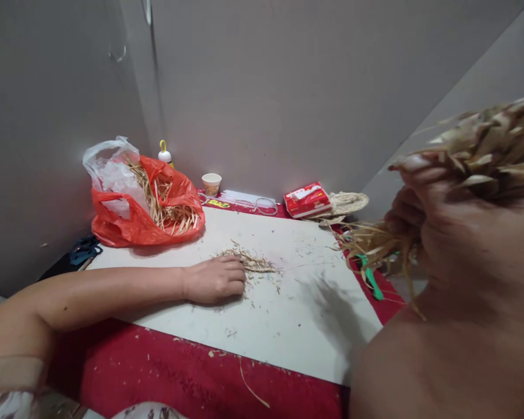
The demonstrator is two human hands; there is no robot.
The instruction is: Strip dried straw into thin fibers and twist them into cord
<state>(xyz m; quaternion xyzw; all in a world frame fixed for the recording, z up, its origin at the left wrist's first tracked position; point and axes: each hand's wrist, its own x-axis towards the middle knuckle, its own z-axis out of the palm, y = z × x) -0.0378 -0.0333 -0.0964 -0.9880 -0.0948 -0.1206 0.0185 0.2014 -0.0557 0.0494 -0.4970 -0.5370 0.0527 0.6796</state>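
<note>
My left hand rests on a white board, fingers curled against a small heap of dry straw scraps. Whether it grips any scrap I cannot tell. My right hand is raised close to the camera at the right, closed round a thick bundle of dry straw strips. The bundle's loose ends hang down to the left of the hand, with a green tie among them.
An orange plastic bag full of straw lies at the board's far left corner. A paper cup, a red packet and a woven straw piece stand along the grey wall. Red cloth covers the table.
</note>
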